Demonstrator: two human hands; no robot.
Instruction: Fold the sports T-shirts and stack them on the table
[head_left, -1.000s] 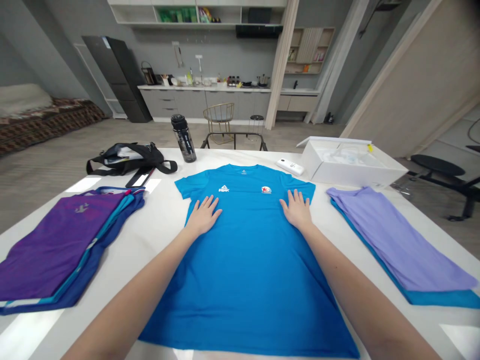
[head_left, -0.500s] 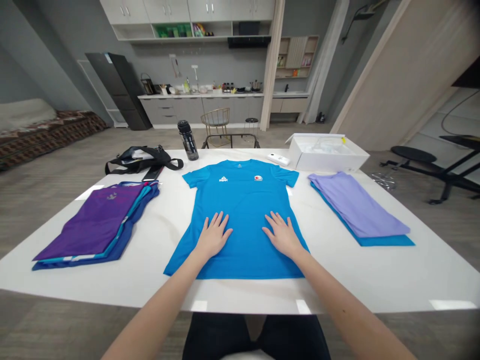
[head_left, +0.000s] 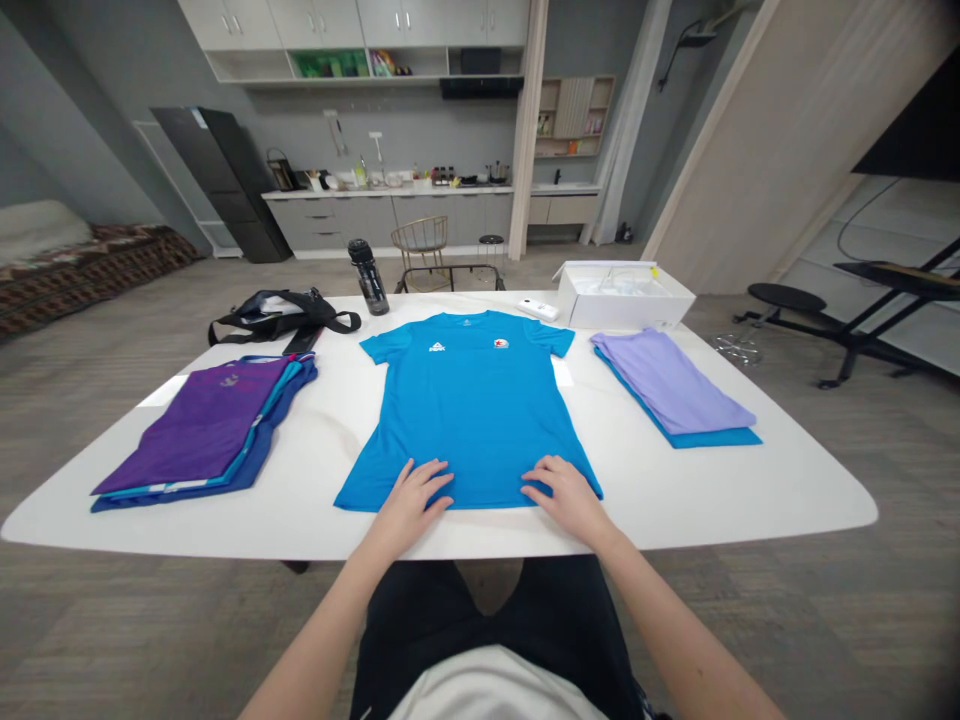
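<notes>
A blue T-shirt (head_left: 472, 410) lies spread flat, front side up, with its collar toward the far side and its hem toward me. White and red logos mark its chest. Over the hem's left part rests my left hand (head_left: 411, 503), fingers apart and slightly bent on the cloth. My right hand (head_left: 568, 497) is at the hem's right part, its fingers also apart on the fabric. Neither hand grips anything. Left of the shirt is a pile of folded clothes (head_left: 199, 425) with a purple one on top. To the right, a folded lilac garment (head_left: 675, 385) lies on a blue one.
The white table (head_left: 315, 530) carries a black bag (head_left: 277, 315), a phone (head_left: 302, 340) and a dark bottle (head_left: 367, 278) at the far left. An open white box (head_left: 626, 300) and a small white device (head_left: 538, 309) stand at the far right.
Both hands have slid toward me, from the lower middle of the T-shirt down to its hem. The shirt stays spread flat. The camera view has shifted a little.
</notes>
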